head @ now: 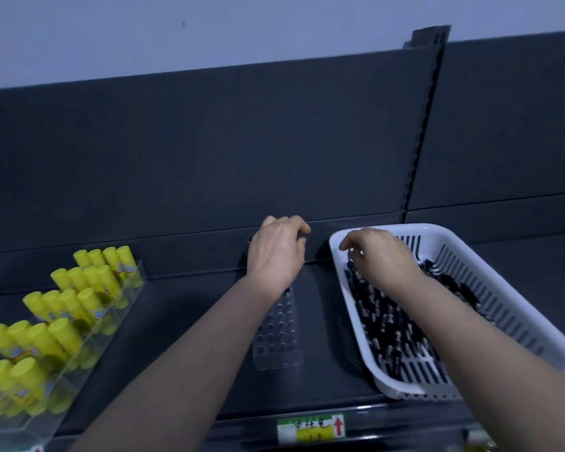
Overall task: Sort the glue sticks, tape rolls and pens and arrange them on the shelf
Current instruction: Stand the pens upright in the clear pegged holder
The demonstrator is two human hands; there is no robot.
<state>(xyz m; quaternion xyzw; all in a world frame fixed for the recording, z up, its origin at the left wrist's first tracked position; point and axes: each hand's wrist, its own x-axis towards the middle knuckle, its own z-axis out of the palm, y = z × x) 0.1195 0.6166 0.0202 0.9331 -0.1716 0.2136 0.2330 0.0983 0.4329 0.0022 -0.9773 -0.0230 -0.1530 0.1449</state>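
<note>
View from the head, looking down on a dark shelf (183, 298), read left to right. At far left, yellow glue sticks (64, 321) stand upright in stepped rows inside a clear tiered tray (137, 272); this group appears sorted and placed.

At centre, a clear perforated holder (276, 337) lies flat on the shelf, running away from the viewer. No pen stands in the rows of holes that show. The left hand (276, 252) rests over the far end of the holder with its fingers curled. Whether they pinch a pen cannot be told, since the fingertips and the far rows are hidden.

Just beside the holder on the right, a white slotted basket (336, 265) holds a loose heap of black pens (392, 331). The right hand (380, 256) reaches into the far left corner of the basket, fingers bent down among the pens; a grasp cannot be confirmed.

A price label (310, 427) is fixed to the front edge of the shelf, below the holder.

Judged progress: the glue sticks are done. The pens are at an early stage, with nearly all left in the basket. No tape rolls are in view.
</note>
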